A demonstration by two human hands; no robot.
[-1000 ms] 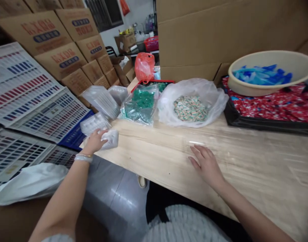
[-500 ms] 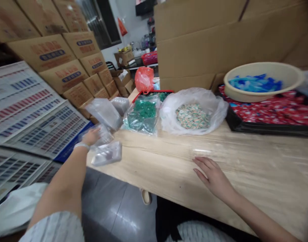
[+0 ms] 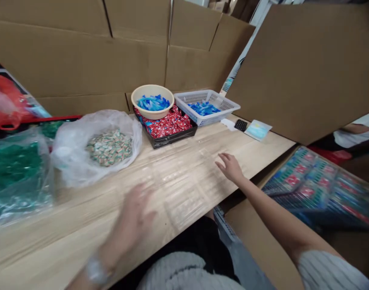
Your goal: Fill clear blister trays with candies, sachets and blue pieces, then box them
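Observation:
Several clear plastic trays [image 3: 186, 203] lie on the light wooden table, hard to tell from its surface. My left hand [image 3: 130, 221], blurred by motion, is over the table to the left of the trays, its fingers apart and nothing in it. At the right end of the trays, my right hand [image 3: 229, 167] has its fingers spread and holds nothing. A white plastic bag [image 3: 66, 151] of small wrapped pieces [image 3: 110, 147] lies beyond my left hand.
Behind the trays stand a cream basin [image 3: 152, 114] with blue packets, a black box [image 3: 172, 139] of red packets and a white basket [image 3: 214, 114]. Green packets [image 3: 15, 165] lie far left. Cardboard walls [image 3: 136, 64] border the table; a carton with packs is lower right.
The view has swung right. My left hand has left the clear plastic pile at the table's left end and come back over the table. My right hand is now further along the trays, still open.

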